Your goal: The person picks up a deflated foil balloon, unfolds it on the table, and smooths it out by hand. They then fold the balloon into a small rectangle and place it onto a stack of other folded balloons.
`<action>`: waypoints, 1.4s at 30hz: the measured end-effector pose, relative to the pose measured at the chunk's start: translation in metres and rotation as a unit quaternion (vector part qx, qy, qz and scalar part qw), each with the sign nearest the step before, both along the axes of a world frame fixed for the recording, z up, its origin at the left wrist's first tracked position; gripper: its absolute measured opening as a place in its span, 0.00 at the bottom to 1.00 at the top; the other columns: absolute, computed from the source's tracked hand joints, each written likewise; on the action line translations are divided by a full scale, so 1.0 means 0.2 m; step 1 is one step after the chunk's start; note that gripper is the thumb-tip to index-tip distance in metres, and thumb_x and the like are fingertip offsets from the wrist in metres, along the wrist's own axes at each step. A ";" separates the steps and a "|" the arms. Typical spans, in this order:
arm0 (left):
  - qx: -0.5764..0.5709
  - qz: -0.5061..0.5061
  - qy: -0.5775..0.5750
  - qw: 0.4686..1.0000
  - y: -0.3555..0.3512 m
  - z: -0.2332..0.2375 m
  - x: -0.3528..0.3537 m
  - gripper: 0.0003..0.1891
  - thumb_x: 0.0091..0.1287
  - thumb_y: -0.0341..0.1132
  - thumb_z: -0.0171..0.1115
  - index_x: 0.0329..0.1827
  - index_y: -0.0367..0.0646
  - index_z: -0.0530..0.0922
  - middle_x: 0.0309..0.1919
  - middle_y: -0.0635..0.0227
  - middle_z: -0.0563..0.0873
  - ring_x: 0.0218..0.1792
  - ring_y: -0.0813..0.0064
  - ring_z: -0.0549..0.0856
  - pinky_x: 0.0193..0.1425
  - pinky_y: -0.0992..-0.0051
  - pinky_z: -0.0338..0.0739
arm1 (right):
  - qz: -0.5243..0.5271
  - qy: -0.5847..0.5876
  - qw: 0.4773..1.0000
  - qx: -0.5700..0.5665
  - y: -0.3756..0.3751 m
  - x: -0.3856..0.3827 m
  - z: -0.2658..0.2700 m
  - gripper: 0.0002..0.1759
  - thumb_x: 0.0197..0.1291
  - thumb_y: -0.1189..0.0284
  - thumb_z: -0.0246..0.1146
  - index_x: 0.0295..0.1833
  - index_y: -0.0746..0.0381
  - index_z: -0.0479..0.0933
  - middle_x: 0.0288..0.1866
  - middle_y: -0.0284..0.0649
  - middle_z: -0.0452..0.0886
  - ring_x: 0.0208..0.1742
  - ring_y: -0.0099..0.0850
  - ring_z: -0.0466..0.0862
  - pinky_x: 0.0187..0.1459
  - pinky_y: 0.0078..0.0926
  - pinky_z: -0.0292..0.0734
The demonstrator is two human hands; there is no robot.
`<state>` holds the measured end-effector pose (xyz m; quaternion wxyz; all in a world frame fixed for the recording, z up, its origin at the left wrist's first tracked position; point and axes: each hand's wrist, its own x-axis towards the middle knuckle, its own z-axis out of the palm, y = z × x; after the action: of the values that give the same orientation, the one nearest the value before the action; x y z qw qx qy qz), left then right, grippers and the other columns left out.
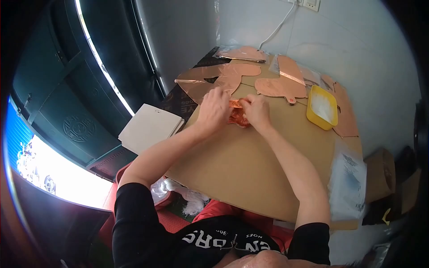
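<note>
Above the middle of the cardboard-topped table (223,165), both hands grip a crumpled, shiny copper-coloured foil piece (238,118). My left hand (214,108) is closed on its left side, fingers bent over the upper edge. On the other side my right hand (256,111) pinches the foil near its top. The foil between them looks folded or bunched, and its lower end hangs near the cardboard. Just beyond my hands lie flat copper-coloured foil shapes (232,79), resembling uninflated foil balloons; another such shape (279,85) lies to the right.
A yellow tub (318,120) with whitish contents stands at the right. A clear plastic bag (346,183) lies along the right edge. Pale square sheets (152,127) are stacked at the left. More foil shapes (243,53) lie by the wall; a white cable (279,27) runs down it.
</note>
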<state>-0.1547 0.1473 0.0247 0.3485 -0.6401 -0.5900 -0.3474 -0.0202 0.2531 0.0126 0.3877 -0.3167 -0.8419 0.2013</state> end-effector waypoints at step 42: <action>-0.419 -0.057 0.054 0.905 -0.05 0.02 0.01 0.09 0.58 0.29 0.59 0.36 0.32 0.81 0.36 0.51 0.85 0.44 0.52 0.85 0.48 0.59 0.81 | 0.164 0.022 0.985 -0.046 -0.05 0.04 -0.01 0.11 0.66 0.69 0.61 0.49 0.59 0.85 0.36 0.53 0.84 0.40 0.48 0.83 0.45 0.43 0.77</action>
<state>-0.1524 0.1363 0.0280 0.0591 -0.7776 -0.6238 -0.0528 -0.0113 0.2439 0.0115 0.3525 -0.1875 -0.8637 0.3076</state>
